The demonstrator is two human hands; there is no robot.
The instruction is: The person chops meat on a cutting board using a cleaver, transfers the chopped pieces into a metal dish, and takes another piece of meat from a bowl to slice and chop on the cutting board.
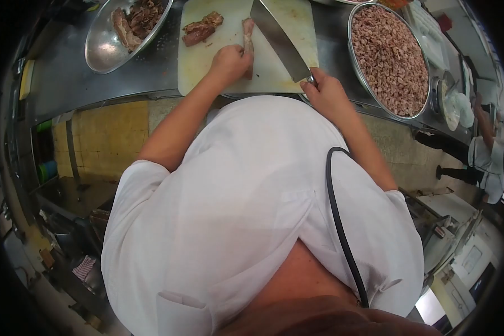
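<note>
My left hand [231, 64] is closed around a long, narrow strip of meat [248, 40] on the white cutting board [280, 53]. My right hand [326, 92] grips the handle of a large kitchen knife [280, 42]. Its broad blade slants up and left over the board, just right of the strip, apart from it along most of its length. Another browned piece of meat [203, 28] lies on the board's upper left. How far the strip runs under my left fingers is hidden.
Left of the board stands a metal bowl [102, 51] with larger meat pieces. A big round metal pan [365, 89] heaped with diced meat sits on the right, with smaller containers beyond. Another person [484, 151] is at the far right. The metal counter's [61, 84] front edge runs before me.
</note>
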